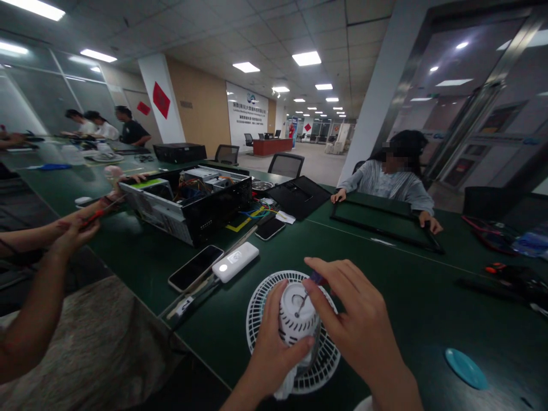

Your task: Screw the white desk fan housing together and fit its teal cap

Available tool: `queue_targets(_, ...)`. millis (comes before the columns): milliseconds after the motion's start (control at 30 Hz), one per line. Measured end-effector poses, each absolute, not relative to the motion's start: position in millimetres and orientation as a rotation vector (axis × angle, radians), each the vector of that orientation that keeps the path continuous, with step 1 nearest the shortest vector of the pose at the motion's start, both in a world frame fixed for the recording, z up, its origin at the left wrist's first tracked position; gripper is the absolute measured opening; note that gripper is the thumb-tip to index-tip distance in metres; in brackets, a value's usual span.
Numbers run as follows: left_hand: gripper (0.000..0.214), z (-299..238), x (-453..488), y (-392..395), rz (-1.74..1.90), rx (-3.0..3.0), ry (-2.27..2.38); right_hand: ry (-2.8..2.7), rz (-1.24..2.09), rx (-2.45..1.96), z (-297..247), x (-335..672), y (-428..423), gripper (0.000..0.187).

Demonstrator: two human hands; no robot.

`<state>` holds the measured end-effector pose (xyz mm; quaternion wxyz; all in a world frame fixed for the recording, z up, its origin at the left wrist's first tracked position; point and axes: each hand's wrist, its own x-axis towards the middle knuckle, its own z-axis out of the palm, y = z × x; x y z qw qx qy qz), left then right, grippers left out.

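Observation:
A small white fan (265, 308) lies face down on the green table (406, 297) in front of me, its round motor housing (295, 311) pointing up. My left hand (272, 357) is wrapped round that housing from below. My right hand (355, 325) pinches a small screwdriver (309, 287) with a dark handle, its tip set into the back of the housing.
A white power bank (235, 261) and two phones (196, 267) lie left of the fan. An open computer case (188, 202) stands beyond, where a person's hands (79, 225) work with a red screwdriver. Another person (396, 177) sits opposite holding a black panel. A teal disc (466, 368) lies at the right.

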<state>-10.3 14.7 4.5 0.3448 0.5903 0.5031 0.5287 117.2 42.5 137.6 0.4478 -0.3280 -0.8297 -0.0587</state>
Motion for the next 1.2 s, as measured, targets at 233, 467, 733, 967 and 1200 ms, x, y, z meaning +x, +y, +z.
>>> queue_targets(233, 0.079, 12.0, -8.4, 14.2, 1.382, 1.507, 1.281, -2.078, -0.145, -0.779, 136.2, 118.1, 41.9, 0.028)
queue_targets(467, 0.08, 6.4, -9.7, 14.3, 1.389, 1.525, 1.261, -2.05, -0.291, -0.807, 137.8, 114.6, 44.4, 0.018)
queue_targets(733, 0.08, 8.3, -9.5, 14.7, 1.374, 1.533, 1.251, -2.054, -0.179, -0.776, 137.2, 120.7, 42.3, 0.023)
queue_targets(967, 0.08, 7.3, -10.2, 15.4, 1.382, 1.523, 1.24, -2.104, -0.011, -0.708, 135.9, 126.1, 42.4, 0.036)
queue_targets(1200, 0.079, 9.8, -9.2, 14.3, 1.391, 1.529, 1.247, -2.12, 0.007, -0.731, 136.8, 123.4, 42.1, 0.031)
